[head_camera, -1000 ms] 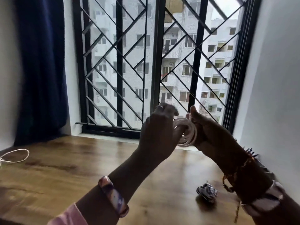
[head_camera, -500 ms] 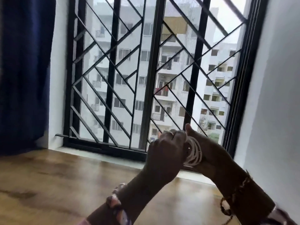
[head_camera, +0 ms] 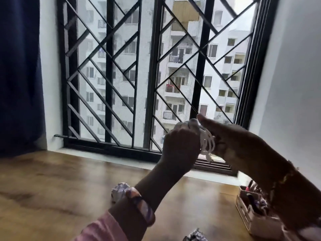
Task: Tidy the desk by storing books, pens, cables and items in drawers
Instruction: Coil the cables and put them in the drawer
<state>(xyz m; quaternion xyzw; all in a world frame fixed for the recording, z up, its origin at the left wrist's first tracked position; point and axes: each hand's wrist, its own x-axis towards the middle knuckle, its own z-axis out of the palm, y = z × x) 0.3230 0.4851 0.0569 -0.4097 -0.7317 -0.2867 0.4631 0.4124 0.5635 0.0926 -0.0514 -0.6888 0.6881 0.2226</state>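
Behind a wooden desk (head_camera: 52, 188) stands a barred window (head_camera: 147, 75), the landmark here. Head view: both hands are raised in front of its lower right pane, above the desk. The white cable (head_camera: 206, 142), wound in loops, sits between them. The right hand (head_camera: 231, 141) holds the coil, thumb up; the left hand (head_camera: 180, 143), fingers curled, pinches a strand at the coil's left. A loose tail hangs below the coil.

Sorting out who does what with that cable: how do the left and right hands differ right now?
The left hand is a curled fist pinching the white cable; the right hand carries the coil wrapped round it, thumb pointing up. The left wrist wears a patterned bangle, the right a beaded bracelet. Both are raised above the desk.
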